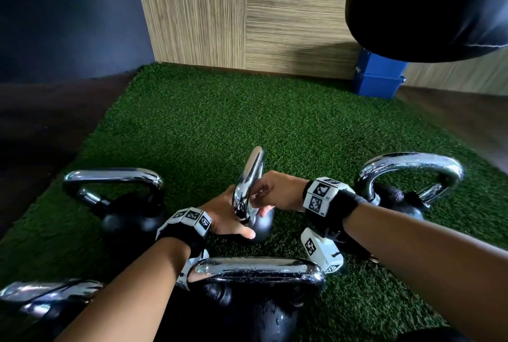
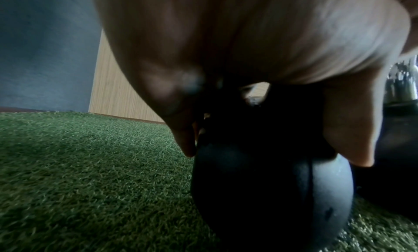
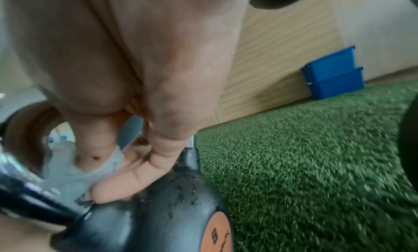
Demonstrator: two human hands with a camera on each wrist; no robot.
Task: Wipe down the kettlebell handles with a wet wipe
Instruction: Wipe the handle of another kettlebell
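Note:
A small black kettlebell (image 1: 262, 229) with a chrome handle (image 1: 251, 171) stands mid-turf. My left hand (image 1: 233, 220) grips it where the handle meets the body; in the left wrist view the thumb and fingers (image 2: 185, 141) straddle the top of the dark body (image 2: 271, 193). My right hand (image 1: 264, 198) is curled round the handle's lower part. In the right wrist view a pale wet wipe (image 3: 63, 172) is pinched under its fingers (image 3: 140, 175), which rest on the wet body (image 3: 158, 211). The wipe is hidden in the head view.
Several other chrome-handled kettlebells ring the small one: left (image 1: 112, 185), right (image 1: 409, 168), near front (image 1: 258, 270), bottom left (image 1: 46, 295). A blue bin (image 1: 378, 77) stands by the wood wall. A black punching bag (image 1: 428, 3) hangs at upper right. Open green turf (image 1: 247, 110) lies beyond.

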